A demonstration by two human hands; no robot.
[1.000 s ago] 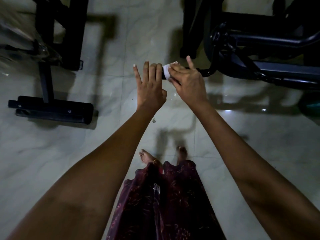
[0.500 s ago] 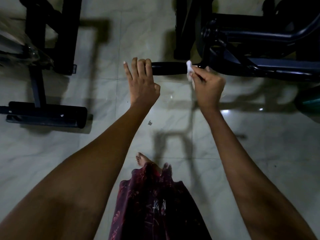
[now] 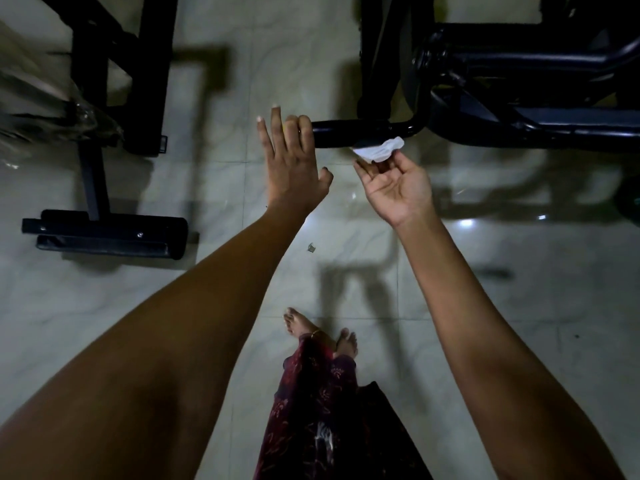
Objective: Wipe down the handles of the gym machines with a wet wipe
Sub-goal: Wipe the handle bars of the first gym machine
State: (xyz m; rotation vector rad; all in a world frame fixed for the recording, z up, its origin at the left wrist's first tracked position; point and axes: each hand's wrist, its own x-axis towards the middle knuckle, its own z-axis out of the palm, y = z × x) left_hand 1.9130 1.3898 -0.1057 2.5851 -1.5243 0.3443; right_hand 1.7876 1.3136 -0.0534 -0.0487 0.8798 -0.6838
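A black tubular handle (image 3: 349,132) juts left from the dark gym machine (image 3: 519,98) at the upper right. My left hand (image 3: 292,164) has its straight fingers laid over the handle's free left end. My right hand (image 3: 394,187) is turned palm up just below the handle and pinches a crumpled white wet wipe (image 3: 379,150) at its fingertips. The wipe touches the underside of the handle near the bend.
A black bench frame (image 3: 114,74) with a padded foot bar (image 3: 107,233) stands at the left on pale marble floor tiles. A small scrap (image 3: 311,247) lies on the floor. My bare feet (image 3: 322,330) and dark patterned skirt are below.
My right hand slid the wipe from the handle's left end toward the bend, then turned palm up beneath the bar. The left hand stayed on the handle's end.
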